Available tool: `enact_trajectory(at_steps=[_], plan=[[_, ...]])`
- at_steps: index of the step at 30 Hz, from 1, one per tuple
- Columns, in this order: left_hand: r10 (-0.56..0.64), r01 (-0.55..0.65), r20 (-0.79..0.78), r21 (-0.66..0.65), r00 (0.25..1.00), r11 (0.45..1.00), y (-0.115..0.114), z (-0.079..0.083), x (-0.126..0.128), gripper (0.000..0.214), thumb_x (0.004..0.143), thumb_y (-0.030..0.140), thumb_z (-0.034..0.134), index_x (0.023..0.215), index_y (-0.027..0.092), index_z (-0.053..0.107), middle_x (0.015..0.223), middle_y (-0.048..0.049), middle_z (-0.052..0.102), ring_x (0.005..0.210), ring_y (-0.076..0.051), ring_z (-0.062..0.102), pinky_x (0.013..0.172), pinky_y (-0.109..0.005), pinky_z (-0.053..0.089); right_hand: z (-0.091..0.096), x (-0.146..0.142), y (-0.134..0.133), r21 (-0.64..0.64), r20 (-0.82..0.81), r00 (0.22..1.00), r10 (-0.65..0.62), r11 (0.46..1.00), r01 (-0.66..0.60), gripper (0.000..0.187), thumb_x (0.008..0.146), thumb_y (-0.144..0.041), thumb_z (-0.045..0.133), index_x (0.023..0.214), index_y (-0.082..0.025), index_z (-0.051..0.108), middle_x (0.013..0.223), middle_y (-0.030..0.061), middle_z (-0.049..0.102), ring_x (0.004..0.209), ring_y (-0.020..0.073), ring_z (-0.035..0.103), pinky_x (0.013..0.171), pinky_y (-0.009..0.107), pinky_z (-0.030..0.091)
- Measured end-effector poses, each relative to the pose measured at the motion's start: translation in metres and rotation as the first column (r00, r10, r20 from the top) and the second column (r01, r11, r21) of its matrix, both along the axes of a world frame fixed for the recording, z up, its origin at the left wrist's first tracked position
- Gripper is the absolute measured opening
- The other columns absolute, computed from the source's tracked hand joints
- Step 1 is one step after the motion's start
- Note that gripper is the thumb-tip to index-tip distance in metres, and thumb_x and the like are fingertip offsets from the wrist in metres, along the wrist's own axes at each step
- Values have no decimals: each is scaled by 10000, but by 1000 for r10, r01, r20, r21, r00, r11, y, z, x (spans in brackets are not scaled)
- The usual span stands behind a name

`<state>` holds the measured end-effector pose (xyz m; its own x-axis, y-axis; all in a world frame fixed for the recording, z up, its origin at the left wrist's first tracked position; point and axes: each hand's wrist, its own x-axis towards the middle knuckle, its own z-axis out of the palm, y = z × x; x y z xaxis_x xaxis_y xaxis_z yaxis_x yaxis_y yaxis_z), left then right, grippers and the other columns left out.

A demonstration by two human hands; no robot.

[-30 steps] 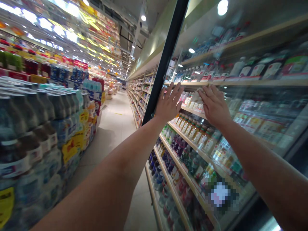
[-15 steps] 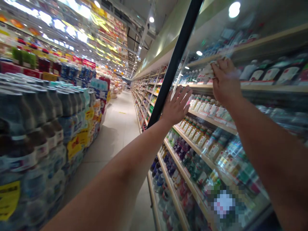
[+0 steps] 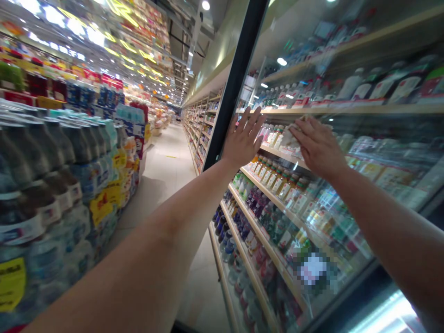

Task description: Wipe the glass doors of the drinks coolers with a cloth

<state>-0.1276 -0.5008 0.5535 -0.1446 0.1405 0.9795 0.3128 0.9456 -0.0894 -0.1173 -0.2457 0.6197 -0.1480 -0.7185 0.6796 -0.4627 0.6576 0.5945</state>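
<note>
My left hand [image 3: 243,138] lies with fingers spread against the dark-framed edge of a glass door [image 3: 391,138]. Pressed to the same glass, further right, my right hand [image 3: 317,145] holds a pale cloth [image 3: 293,136] under its fingers. The cloth is bunched and partly covered by the hand. Behind the glass, bottles with white labels [image 3: 277,180] stand in rows on pale shelves. The door's black frame [image 3: 239,69] slants up past my left hand.
Shrink-wrapped stacks of bottles [image 3: 52,152] with yellow signs [image 3: 104,201] line the left side. A pale tiled aisle floor [image 3: 166,162] runs into the distance between them and the shelving [image 3: 203,120]. A blurred square patch [image 3: 314,268] shows low on the glass.
My right hand has moved down the glass with the cloth. My left hand stays spread at the door's edge. The view has shifted slightly to the right.
</note>
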Motion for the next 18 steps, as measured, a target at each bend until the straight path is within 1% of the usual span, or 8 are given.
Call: enact_trajectory(at_steps=[3, 7, 8, 9, 11, 13, 15, 18], plan=[[-1, 1, -4, -1, 1000, 1000, 0, 0, 1, 585, 1057, 398, 240, 1601, 195, 312, 1678, -51, 233, 1580, -262, 110, 1308, -513, 81, 34, -7, 18, -132, -46, 999, -1, 991, -6, 558, 996, -270, 340, 1547, -225, 412, 1641, 33, 349, 1542, 307, 261, 1242, 582, 281], [21, -22, -37, -9, 999, 1000, -1, -1, -1, 574, 1062, 398, 241, 1596, 202, 311, 1671, -49, 261, 1577, -258, 129, 1302, -513, 99, 73, -15, 30, -330, -49, 998, -25, 944, 8, 574, 1004, -350, 295, 1575, -403, 312, 1665, -128, 235, 1544, 370, 226, 1243, 609, 233], [28, -28, -44, -9, 999, 1000, -1, -2, -2, 570, 1062, 393, 241, 1595, 200, 312, 1670, -50, 264, 1577, -258, 134, 1301, -512, 103, 77, -16, 30, -361, -56, 998, -32, 933, 10, 575, 1002, -353, 298, 1575, -399, 314, 1667, -127, 223, 1545, 380, 216, 1239, 613, 229], [33, -34, -51, -9, 998, 999, -2, -2, -3, 567, 1063, 387, 242, 1593, 199, 314, 1669, -51, 268, 1575, -258, 140, 1299, -513, 104, 80, -16, 29, -383, -66, 997, -38, 924, 9, 583, 998, -340, 305, 1580, -350, 329, 1673, -89, 228, 1546, 384, 210, 1239, 615, 227], [38, -39, -57, -13, 998, 999, -2, -2, -5, 563, 1063, 386, 250, 1590, 200, 317, 1667, -54, 273, 1573, -261, 153, 1297, -514, 105, 78, -17, 26, -409, -85, 995, -50, 912, 11, 596, 982, -286, 327, 1570, -206, 377, 1672, 35, 266, 1553, 371, 201, 1245, 607, 229], [38, -39, -60, -15, 997, 999, -2, -2, -6, 564, 1064, 396, 262, 1588, 198, 319, 1664, -58, 282, 1570, -264, 165, 1294, -511, 112, 69, -17, 25, -417, -95, 994, -62, 909, 16, 595, 970, -246, 348, 1551, -128, 406, 1653, 112, 303, 1561, 351, 190, 1252, 587, 233], [36, -37, -63, -14, 997, 999, -2, -2, -6, 569, 1062, 404, 269, 1588, 192, 323, 1661, -64, 288, 1569, -267, 170, 1294, -505, 115, 52, -18, 27, -415, -110, 991, -69, 910, 17, 588, 977, -246, 369, 1556, -151, 407, 1645, 115, 321, 1559, 341, 206, 1256, 574, 239], [18, -19, -67, -6, 998, 1000, -2, -2, -7, 579, 1059, 407, 265, 1593, 190, 317, 1663, -70, 284, 1571, -268, 163, 1295, -502, 105, 16, -16, 39, -371, -150, 986, -74, 928, 13, 597, 976, -248, 403, 1572, -209, 391, 1639, 93, 340, 1542, 346, 259, 1240, 590, 277]])
